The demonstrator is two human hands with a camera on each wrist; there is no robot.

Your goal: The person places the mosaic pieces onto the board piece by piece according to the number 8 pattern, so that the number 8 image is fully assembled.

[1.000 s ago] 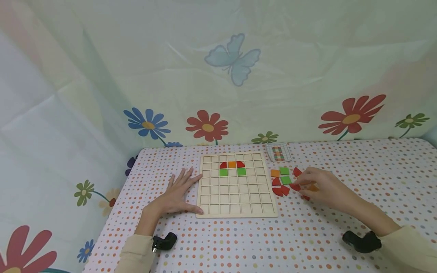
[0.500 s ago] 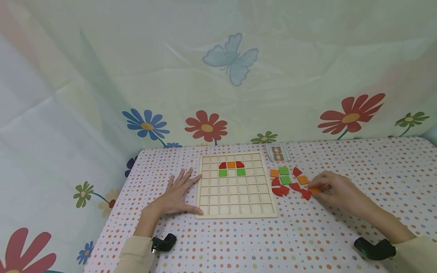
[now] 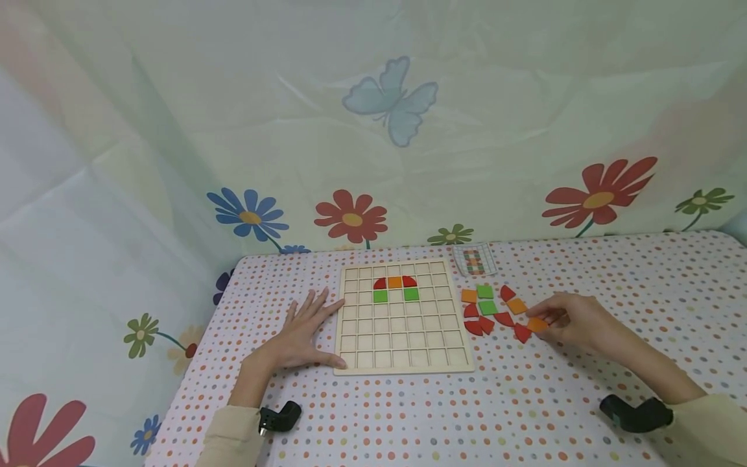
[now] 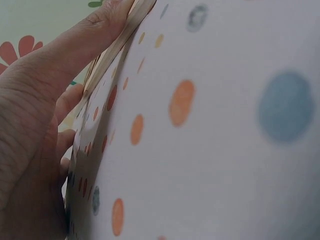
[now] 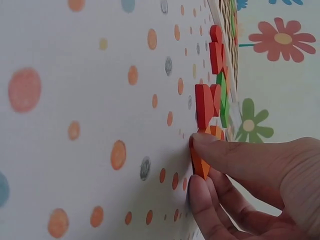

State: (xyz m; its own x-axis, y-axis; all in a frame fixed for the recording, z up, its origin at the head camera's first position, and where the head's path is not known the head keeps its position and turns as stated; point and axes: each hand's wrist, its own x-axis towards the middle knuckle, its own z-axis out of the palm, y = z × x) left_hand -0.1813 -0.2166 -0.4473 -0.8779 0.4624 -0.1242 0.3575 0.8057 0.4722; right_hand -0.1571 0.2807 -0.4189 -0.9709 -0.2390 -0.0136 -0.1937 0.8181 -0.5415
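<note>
My left hand (image 3: 299, 337) lies spread at the left side of a wooden grid board (image 3: 403, 359), with forefinger and thumb touching its edge. In the left wrist view the thumb (image 4: 75, 47) presses against the board's rim. On the board sit two red quarter-circle tiles, one orange square between them, and two green squares (image 3: 380, 296) below. To the right of the board, my right hand (image 3: 583, 321) pinches an orange square tile (image 3: 536, 325) between thumb and fingers. The right wrist view shows this tile (image 5: 201, 164) low at the cloth, its underside hidden.
Several loose tiles lie between the board and my right hand: red quarter circles (image 3: 504, 319), orange squares (image 3: 517, 306) and green squares (image 3: 487, 308). A small pattern card (image 3: 486, 258) lies behind them. The dotted cloth (image 3: 432, 421) covers the table up to a flowered backdrop (image 3: 496, 130).
My right hand has drawn back to the right from over the red pieces, uncovering red and orange tiles, and now pinches an orange square. The left hand stays at the board's edge.
</note>
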